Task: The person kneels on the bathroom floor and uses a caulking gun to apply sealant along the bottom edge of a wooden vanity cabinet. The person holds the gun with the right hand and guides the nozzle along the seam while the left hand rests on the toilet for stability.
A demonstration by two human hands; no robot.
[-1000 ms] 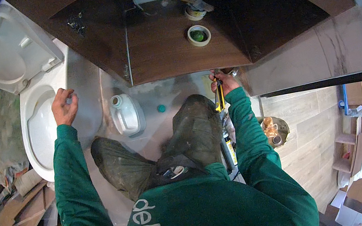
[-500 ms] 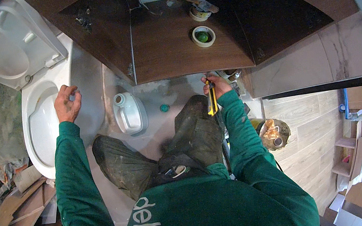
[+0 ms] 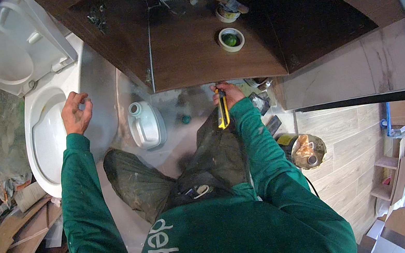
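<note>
A yellow and black utility knife (image 3: 222, 109) is in my right hand (image 3: 231, 94), just below the front edge of the brown cabinet (image 3: 217, 66). My fingers wrap its upper end, and the lower end points down toward my knee. Whether a blade is out, I cannot tell. Over the white toilet bowl (image 3: 36, 138), my left hand (image 3: 76, 114) is raised with loosely bent fingers and a gap between thumb and forefinger. Nothing shows in it. Inside the cabinet lies a roll of masking tape (image 3: 221, 36) with something green in its middle.
Behind the tape, a brush (image 3: 231, 4) rests on a small tub (image 3: 227, 16). A white jug (image 3: 146, 127) and a green cap (image 3: 186, 119) are on the floor before me. A bucket (image 3: 308, 150) stands at right. Board offcuts (image 3: 29, 231) are piled at left.
My right hand has shifted a little to the left along the cabinet's front edge, carrying the utility knife. My left hand has barely moved.
</note>
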